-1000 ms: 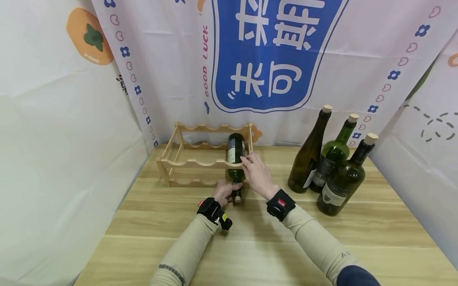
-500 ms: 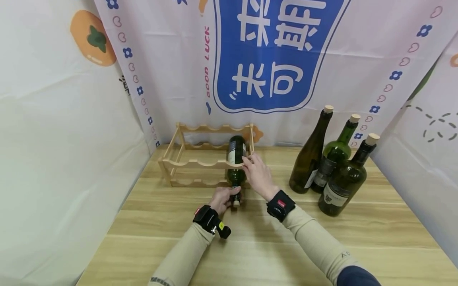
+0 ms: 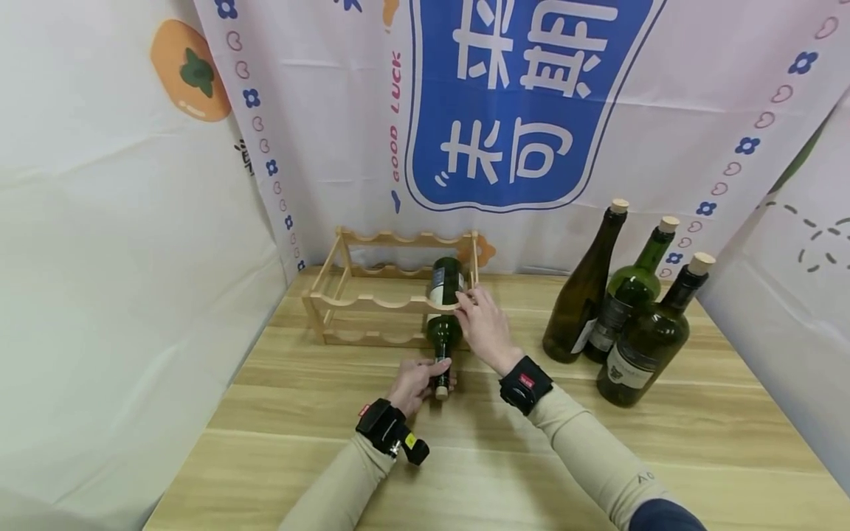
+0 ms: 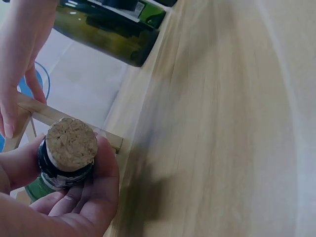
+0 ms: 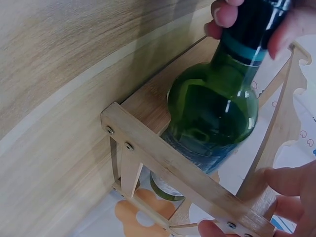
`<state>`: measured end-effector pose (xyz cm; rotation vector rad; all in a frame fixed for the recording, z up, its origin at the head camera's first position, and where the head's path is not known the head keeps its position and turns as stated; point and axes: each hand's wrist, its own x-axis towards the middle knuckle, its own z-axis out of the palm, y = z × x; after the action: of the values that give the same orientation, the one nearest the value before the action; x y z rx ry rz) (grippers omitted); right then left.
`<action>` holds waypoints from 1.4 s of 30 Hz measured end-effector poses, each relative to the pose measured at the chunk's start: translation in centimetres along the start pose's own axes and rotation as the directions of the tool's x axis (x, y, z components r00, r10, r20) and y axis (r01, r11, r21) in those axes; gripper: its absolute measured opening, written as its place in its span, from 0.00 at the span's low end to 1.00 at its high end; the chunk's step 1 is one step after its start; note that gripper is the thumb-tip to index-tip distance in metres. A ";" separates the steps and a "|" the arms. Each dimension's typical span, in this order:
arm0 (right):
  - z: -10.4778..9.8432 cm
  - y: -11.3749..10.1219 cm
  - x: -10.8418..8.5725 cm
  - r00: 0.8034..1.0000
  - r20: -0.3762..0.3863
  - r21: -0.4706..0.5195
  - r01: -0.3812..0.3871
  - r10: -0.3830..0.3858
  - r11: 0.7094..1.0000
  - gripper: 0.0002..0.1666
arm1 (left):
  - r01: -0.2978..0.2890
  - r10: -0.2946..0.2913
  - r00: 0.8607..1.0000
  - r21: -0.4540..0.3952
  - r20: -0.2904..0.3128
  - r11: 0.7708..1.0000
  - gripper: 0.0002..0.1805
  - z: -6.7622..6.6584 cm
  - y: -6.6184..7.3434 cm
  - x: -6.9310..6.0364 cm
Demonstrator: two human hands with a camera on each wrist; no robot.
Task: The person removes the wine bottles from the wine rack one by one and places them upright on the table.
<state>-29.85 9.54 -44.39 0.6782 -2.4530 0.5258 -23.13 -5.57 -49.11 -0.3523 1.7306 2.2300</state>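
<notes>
A green wine bottle (image 3: 443,333) lies in the lower level of the wooden wine rack (image 3: 361,302), at its right end, neck toward me. My left hand (image 3: 413,383) grips the neck, fingers and thumb curled round it just behind the cork (image 4: 71,144). The neck and shoulder (image 5: 212,108) stick out past the rack's front. My right hand (image 3: 488,324) holds the rack's upper front right corner, thumb and fingers about the rail (image 5: 254,185). Part of the bottle's body is hidden behind the front rail.
Three corked bottles stand upright close together on the right of the wooden table (image 3: 524,457): a tall brown-green one (image 3: 581,295), a green one (image 3: 631,284) and a dark one (image 3: 647,346) nearest me. A printed cloth (image 3: 332,147) hangs behind the rack.
My left hand has drawn the bottle toward me, so more of its neck and shoulder shows in front of the rack. The right hand keeps its place on the rack's corner.
</notes>
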 end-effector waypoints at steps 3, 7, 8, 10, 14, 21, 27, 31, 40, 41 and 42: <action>0.0 -0.1 -0.2 1.000 -0.002 0.006 0.001 -0.001 1.000 0.20 | 0.001 -0.001 1.000 -0.008 0.011 1.000 0.24 -0.1 -0.2 -0.6; 0.0 -0.2 -0.3 0.999 -0.036 0.011 0.020 -0.020 1.000 0.20 | 0.004 -0.003 1.000 -0.012 0.028 1.000 0.24 -0.2 -0.4 -1.4; 0.1 -0.2 -0.4 0.999 -0.048 0.011 0.024 -0.024 1.000 0.20 | 0.007 -0.007 0.999 -0.013 0.033 1.000 0.24 -0.2 -0.5 -1.6; 0.1 -0.2 -0.3 0.997 -0.067 0.011 0.024 -0.023 1.000 0.20 | 0.013 -0.012 0.999 -0.018 0.042 1.000 0.24 -0.2 -0.6 -1.9; 0.1 -0.1 0.0 0.998 -0.065 0.016 0.018 -0.017 1.000 0.20 | 0.009 -0.009 0.999 -0.016 0.050 1.000 0.26 -0.3 -0.5 -2.6; -0.3 -0.1 -0.1 0.996 0.009 -0.048 0.086 -0.086 0.995 0.33 | -0.006 0.007 0.998 -0.013 0.060 1.000 0.26 -0.9 -0.5 -3.8; -0.6 -0.8 -2.5 0.932 0.063 -0.202 0.363 -0.358 0.910 0.47 | -0.008 0.006 0.997 0.024 0.071 1.000 0.25 -1.7 -0.8 -4.9; -0.6 -1.6 -4.0 0.867 0.081 -0.200 0.498 -0.492 0.844 0.45 | -0.028 0.024 0.997 0.048 0.076 0.998 0.25 -1.7 -0.7 -5.5; -0.6 -2.7 -6.6 0.756 0.229 -0.179 0.652 -0.613 0.737 0.46 | -0.020 0.015 0.996 0.065 0.087 0.998 0.26 -1.8 -0.8 -7.5; -0.5 -2.7 -6.9 0.750 0.236 -0.176 0.659 -0.618 0.731 0.47 | -0.020 0.014 0.996 0.069 0.087 0.997 0.26 -1.8 -0.9 -7.7; -0.3 -2.7 -7.1 0.745 0.237 -0.174 0.664 -0.624 0.727 0.46 | -0.018 0.012 0.996 0.068 0.087 0.997 0.26 -1.9 -0.9 -7.9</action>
<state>-22.99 10.04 -47.69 1.4298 -2.1530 -0.1248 -15.40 -7.82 -47.49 -0.2246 1.7658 2.1561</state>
